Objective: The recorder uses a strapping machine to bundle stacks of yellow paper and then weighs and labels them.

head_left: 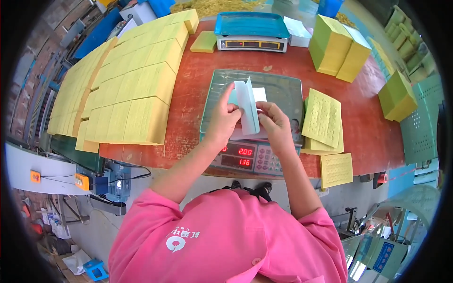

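Observation:
Over the pan of the near digital scale (pixel 217 94), I hold a folded pale blue-white sheet (pixel 246 111) upright between both hands. My left hand (pixel 225 117) pinches its left side, the index finger reaching up toward the top edge. At its right side my right hand (pixel 275 123) is closed, thumb and fingers pressed together on the edge. Some white paper (pixel 259 94) shows behind the sheet; whether it is part of it I cannot tell. Red digits glow on the scale's front panel (pixel 245 156), below my hands.
Long rows of yellow paper stacks (pixel 137 70) fill the left of the red table (pixel 188 89). A second scale with a blue tray (pixel 252 26) stands at the back. Embossed yellow sheets (pixel 322 118) lie right of the near scale; taller yellow stacks (pixel 330 47) stand behind them.

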Demonstrator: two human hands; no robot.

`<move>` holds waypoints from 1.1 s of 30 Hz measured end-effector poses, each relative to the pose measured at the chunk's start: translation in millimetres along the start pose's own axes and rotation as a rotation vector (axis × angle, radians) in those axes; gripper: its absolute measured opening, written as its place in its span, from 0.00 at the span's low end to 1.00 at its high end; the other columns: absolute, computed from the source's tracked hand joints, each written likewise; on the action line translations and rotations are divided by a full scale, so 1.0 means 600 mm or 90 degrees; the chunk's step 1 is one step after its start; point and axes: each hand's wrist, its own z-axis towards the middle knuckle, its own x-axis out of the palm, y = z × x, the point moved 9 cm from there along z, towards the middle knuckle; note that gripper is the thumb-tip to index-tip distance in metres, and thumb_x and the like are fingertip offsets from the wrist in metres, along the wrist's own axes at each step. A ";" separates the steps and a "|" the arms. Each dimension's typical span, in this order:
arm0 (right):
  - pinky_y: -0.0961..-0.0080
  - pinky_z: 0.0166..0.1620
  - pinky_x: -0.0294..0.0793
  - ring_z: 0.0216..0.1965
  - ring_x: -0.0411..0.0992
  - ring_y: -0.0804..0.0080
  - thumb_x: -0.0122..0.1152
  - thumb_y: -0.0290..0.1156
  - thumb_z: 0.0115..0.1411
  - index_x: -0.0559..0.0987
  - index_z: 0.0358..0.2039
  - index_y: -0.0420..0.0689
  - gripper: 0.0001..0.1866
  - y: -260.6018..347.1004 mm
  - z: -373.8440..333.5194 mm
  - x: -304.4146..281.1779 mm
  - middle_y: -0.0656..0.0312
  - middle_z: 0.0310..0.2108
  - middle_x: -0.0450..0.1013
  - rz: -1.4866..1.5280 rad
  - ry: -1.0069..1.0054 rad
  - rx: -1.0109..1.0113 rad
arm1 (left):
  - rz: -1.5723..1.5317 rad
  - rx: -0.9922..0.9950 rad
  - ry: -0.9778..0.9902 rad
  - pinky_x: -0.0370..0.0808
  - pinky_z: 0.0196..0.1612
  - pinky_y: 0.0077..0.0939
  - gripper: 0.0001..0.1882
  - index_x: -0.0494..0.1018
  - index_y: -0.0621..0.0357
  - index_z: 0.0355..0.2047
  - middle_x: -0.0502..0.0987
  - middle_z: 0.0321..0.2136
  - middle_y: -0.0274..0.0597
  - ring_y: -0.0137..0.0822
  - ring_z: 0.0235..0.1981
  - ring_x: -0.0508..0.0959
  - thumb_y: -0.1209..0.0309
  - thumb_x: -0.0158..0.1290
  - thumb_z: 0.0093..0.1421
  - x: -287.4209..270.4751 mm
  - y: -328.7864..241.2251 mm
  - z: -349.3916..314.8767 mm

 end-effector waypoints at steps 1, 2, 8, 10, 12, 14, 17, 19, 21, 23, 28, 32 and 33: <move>0.78 0.45 0.72 0.42 0.72 0.78 0.49 0.20 0.60 0.75 0.46 0.36 0.13 -0.001 0.001 0.000 0.60 0.41 0.75 0.000 0.002 0.000 | 0.027 0.021 0.003 0.77 0.37 0.24 0.26 0.60 0.57 0.62 0.75 0.34 0.39 0.26 0.34 0.77 0.78 0.47 0.63 0.001 -0.004 0.000; 0.79 0.45 0.72 0.41 0.72 0.78 0.50 0.20 0.60 0.75 0.46 0.37 0.14 -0.003 0.001 0.000 0.60 0.41 0.75 -0.026 0.001 0.002 | 0.027 0.020 0.002 0.77 0.37 0.24 0.26 0.60 0.57 0.62 0.75 0.34 0.39 0.26 0.34 0.77 0.78 0.47 0.63 0.002 -0.006 -0.001; 0.79 0.42 0.73 0.39 0.73 0.78 0.51 0.21 0.59 0.77 0.46 0.37 0.15 -0.011 0.000 0.004 0.60 0.40 0.76 -0.100 0.015 -0.038 | -0.063 -0.052 -0.004 0.76 0.37 0.21 0.15 0.72 0.61 0.49 0.75 0.33 0.37 0.26 0.33 0.76 0.72 0.54 0.62 0.002 0.004 0.002; 0.78 0.42 0.73 0.39 0.73 0.77 0.52 0.21 0.58 0.77 0.46 0.37 0.15 -0.009 0.000 0.005 0.59 0.40 0.76 -0.115 0.018 -0.042 | -0.118 -0.059 0.020 0.75 0.38 0.22 0.15 0.72 0.62 0.44 0.75 0.35 0.38 0.25 0.35 0.76 0.66 0.58 0.61 0.008 0.002 0.002; 0.78 0.42 0.74 0.39 0.74 0.77 0.52 0.22 0.58 0.77 0.46 0.37 0.15 -0.006 -0.002 0.006 0.59 0.40 0.76 -0.129 0.017 -0.034 | -0.108 -0.041 0.027 0.75 0.38 0.22 0.16 0.72 0.62 0.44 0.75 0.35 0.38 0.26 0.35 0.76 0.65 0.58 0.60 0.008 0.000 0.002; 0.78 0.42 0.74 0.39 0.74 0.77 0.52 0.21 0.58 0.77 0.46 0.37 0.15 -0.004 -0.001 0.005 0.59 0.40 0.77 -0.134 0.017 -0.054 | -0.097 -0.024 0.035 0.75 0.39 0.22 0.17 0.72 0.62 0.43 0.75 0.36 0.38 0.26 0.36 0.76 0.64 0.59 0.60 0.007 0.001 0.004; 0.79 0.44 0.73 0.40 0.72 0.78 0.51 0.21 0.60 0.76 0.46 0.36 0.14 0.004 -0.004 0.009 0.60 0.40 0.76 -0.134 0.024 -0.046 | -0.104 -0.031 0.037 0.75 0.40 0.22 0.17 0.72 0.62 0.44 0.75 0.36 0.38 0.26 0.36 0.75 0.64 0.60 0.60 0.006 0.006 0.005; 0.80 0.45 0.71 0.41 0.71 0.79 0.50 0.20 0.61 0.76 0.46 0.35 0.13 -0.005 -0.003 0.009 0.62 0.41 0.75 -0.127 0.032 -0.018 | -0.106 -0.046 0.028 0.75 0.40 0.22 0.17 0.72 0.62 0.44 0.75 0.36 0.38 0.26 0.36 0.75 0.64 0.60 0.60 0.004 0.009 0.004; 0.79 0.43 0.73 0.39 0.74 0.77 0.52 0.21 0.59 0.77 0.45 0.36 0.13 -0.009 0.000 0.003 0.60 0.38 0.77 -0.114 0.014 -0.050 | -0.109 -0.043 0.030 0.75 0.39 0.22 0.17 0.72 0.62 0.44 0.75 0.36 0.38 0.26 0.36 0.75 0.64 0.59 0.60 0.004 0.009 0.004; 0.79 0.43 0.73 0.39 0.74 0.77 0.52 0.21 0.59 0.77 0.45 0.36 0.13 -0.010 0.000 0.001 0.60 0.38 0.77 -0.100 0.011 -0.040 | -0.113 -0.040 0.031 0.75 0.39 0.22 0.17 0.72 0.62 0.44 0.75 0.35 0.37 0.25 0.36 0.75 0.64 0.59 0.60 0.005 0.007 0.004; 0.79 0.43 0.73 0.39 0.73 0.79 0.53 0.22 0.60 0.76 0.46 0.37 0.13 -0.008 -0.001 0.003 0.60 0.36 0.76 -0.082 0.015 -0.039 | -0.099 -0.050 0.021 0.75 0.38 0.22 0.15 0.72 0.61 0.43 0.75 0.35 0.37 0.25 0.35 0.75 0.65 0.58 0.61 0.003 0.008 0.001; 0.79 0.44 0.72 0.40 0.72 0.79 0.53 0.25 0.62 0.74 0.48 0.35 0.14 0.011 0.007 -0.005 0.60 0.37 0.75 -0.060 -0.004 -0.026 | -0.133 -0.073 0.007 0.75 0.38 0.22 0.13 0.72 0.62 0.45 0.75 0.35 0.38 0.24 0.34 0.75 0.68 0.55 0.63 0.004 0.012 -0.001; 0.78 0.45 0.72 0.40 0.71 0.78 0.51 0.26 0.64 0.73 0.49 0.34 0.15 0.015 0.011 -0.006 0.60 0.39 0.75 -0.090 0.002 -0.016 | -0.090 -0.050 0.003 0.75 0.38 0.22 0.14 0.71 0.62 0.48 0.75 0.35 0.38 0.24 0.34 0.75 0.71 0.53 0.63 0.000 0.011 0.000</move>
